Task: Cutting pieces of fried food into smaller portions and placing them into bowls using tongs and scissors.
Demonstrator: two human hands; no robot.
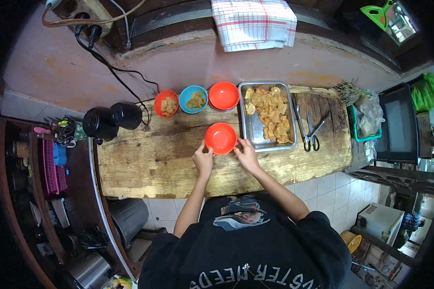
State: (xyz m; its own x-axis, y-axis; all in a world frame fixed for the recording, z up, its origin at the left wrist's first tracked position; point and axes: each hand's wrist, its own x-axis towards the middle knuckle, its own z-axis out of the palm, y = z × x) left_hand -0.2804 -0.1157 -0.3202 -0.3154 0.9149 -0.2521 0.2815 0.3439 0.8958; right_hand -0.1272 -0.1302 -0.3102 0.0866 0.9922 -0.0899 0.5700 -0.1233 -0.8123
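Observation:
An empty red bowl (221, 138) is held between my two hands over the front middle of the wooden table (169, 159). My left hand (204, 160) grips its lower left rim, and my right hand (246, 155) pinches its lower right side. Behind it stands another red bowl (223, 96), seemingly stacked on more. To the left of that are a blue bowl (194, 99) and a red bowl (166, 103), both with pieces of food inside. Close to my right hand lies a metal tray (255, 137) of browned, fried-looking food pieces (269, 110).
Right of the tray lie metal tongs (301, 120) and scissors (315, 130). A black appliance (101, 123) stands at the table's left end, near hanging black cables (112, 67). A green basket (366, 137) with plastic bags sits beyond the right end. A checked cloth (255, 24) hangs above.

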